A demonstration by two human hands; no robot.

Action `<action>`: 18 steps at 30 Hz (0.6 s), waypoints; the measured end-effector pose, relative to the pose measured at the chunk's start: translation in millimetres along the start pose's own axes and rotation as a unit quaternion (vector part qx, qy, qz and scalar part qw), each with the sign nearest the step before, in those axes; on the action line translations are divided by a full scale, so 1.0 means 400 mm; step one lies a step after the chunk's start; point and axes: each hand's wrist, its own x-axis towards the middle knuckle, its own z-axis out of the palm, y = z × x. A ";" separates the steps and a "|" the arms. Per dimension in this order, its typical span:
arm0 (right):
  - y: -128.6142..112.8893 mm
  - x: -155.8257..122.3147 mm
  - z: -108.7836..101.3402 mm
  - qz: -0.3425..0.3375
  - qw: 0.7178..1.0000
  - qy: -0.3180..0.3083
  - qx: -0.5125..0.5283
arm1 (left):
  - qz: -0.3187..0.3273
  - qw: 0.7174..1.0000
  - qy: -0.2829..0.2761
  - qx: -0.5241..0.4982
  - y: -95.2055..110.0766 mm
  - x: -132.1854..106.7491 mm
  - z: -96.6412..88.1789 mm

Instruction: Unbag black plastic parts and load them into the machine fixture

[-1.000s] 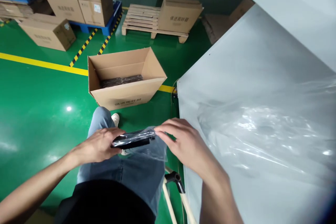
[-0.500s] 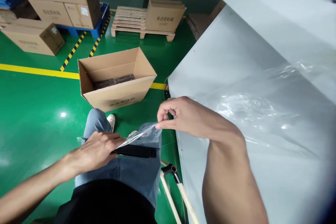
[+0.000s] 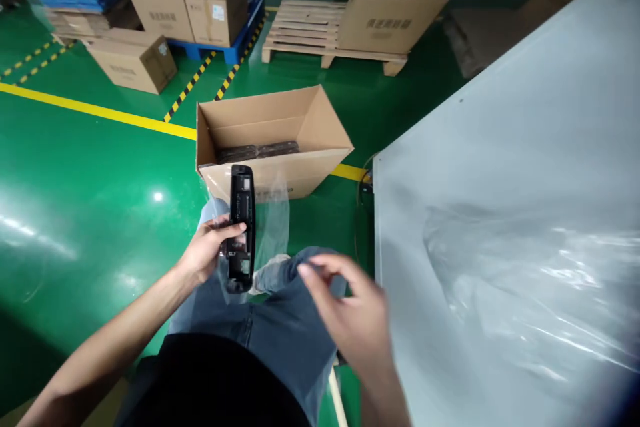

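My left hand is closed around a long black plastic housing, held upright with its hollow inner side facing me and my thumb across its middle. A clear plastic bag hangs behind and around the housing; whether the housing is inside it I cannot tell. My right hand, slightly blurred, hovers above my right thigh with bent fingers and nothing visible in them. It is apart from the housing. Beyond my knees stands an open cardboard box with dark, film-wrapped pieces at its bottom.
A grey-white tabletop fills the right side, with loose clear plastic bags on it. Further back are stacked cartons on a blue pallet and another carton on a wooden pallet. Yellow lines cross the green floor.
My left hand has raised the black housing and turned it from lying crosswise to upright. My right hand has let go of the bag's edge and moved down. The view has swung left.
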 end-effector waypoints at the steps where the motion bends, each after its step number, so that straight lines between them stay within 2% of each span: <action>1: 0.005 -0.029 0.035 -0.022 0.999 -0.031 0.000 | -0.002 1.000 0.020 -0.020 -0.007 0.005 0.003; 3: 0.006 -0.076 0.099 -0.069 0.995 -0.070 -0.027 | -0.004 0.998 0.048 -0.040 -0.021 0.009 0.008; 7: 0.006 -0.130 0.185 -0.147 0.973 -0.071 -0.160 | 0.001 0.994 0.075 -0.073 -0.049 0.008 0.021; 10: 0.022 -0.153 0.216 -0.191 0.956 -0.063 -0.213 | 0.008 0.993 0.085 -0.084 -0.067 0.015 0.033; 14: 0.041 -0.183 0.242 -0.244 0.940 -0.036 -0.235 | 0.031 0.986 0.112 -0.120 -0.085 0.033 0.046; 18: 0.043 -0.199 0.261 -0.273 0.928 -0.043 -0.250 | 0.009 0.985 0.113 -0.128 -0.091 0.044 0.049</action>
